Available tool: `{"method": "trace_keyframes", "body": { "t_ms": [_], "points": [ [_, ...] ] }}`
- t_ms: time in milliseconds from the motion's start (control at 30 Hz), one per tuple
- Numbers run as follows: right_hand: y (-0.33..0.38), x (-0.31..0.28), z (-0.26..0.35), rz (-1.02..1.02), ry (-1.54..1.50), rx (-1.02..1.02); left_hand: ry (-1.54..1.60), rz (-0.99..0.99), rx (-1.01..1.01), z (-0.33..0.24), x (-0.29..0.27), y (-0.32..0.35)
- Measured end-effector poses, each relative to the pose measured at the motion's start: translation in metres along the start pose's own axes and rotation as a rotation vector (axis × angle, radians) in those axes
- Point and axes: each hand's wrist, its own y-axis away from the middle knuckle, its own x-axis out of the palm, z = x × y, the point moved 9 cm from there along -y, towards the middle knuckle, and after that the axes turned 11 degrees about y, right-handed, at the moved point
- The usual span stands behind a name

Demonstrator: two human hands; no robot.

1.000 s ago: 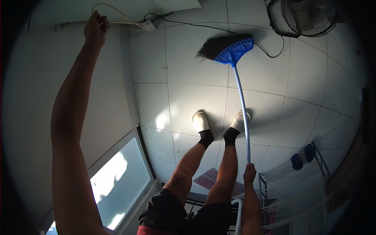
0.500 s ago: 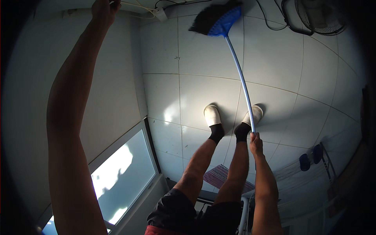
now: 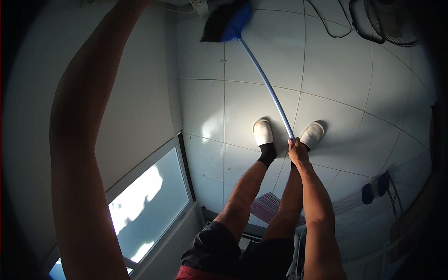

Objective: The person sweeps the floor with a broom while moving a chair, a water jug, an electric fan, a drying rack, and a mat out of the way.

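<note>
A broom with a blue head and dark bristles (image 3: 227, 21) rests on the tiled floor at the upper middle, its bristles toward the left. Its blue-grey handle (image 3: 267, 84) slants down to my right hand (image 3: 297, 151), whose fingers are wrapped round it just in front of my right slipper. My left arm (image 3: 77, 126) stretches up along the left side. The hand at its end lies beyond the upper edge, so its fingers and anything in them are hidden.
A white wall (image 3: 135, 79) and a frosted glass panel (image 3: 154, 200) stand at left. A fan (image 3: 392, 23) and black cable (image 3: 333, 35) lie upper right. Blue slippers (image 3: 374, 189) hang on a rack at lower right. A striped mat (image 3: 266, 206) lies behind my feet.
The broom head has swung left toward the wall and a white plug box. My right hand has shifted forward and left with the handle. My left hand has passed out of view at the top.
</note>
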Motion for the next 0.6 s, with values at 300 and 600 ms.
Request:
{"method": "trace_keyframes", "body": {
  "t_ms": [300,600],
  "points": [
    [0.08,-0.047,-0.026,-0.001,-0.061,0.088,0.003,-0.078,-0.009,-0.018,0.0,0.007],
    [0.005,-0.031,0.083,-0.076,0.224,-0.283,0.032,-0.03,-0.018,-0.012,-0.006,-0.002]
  ]
}}
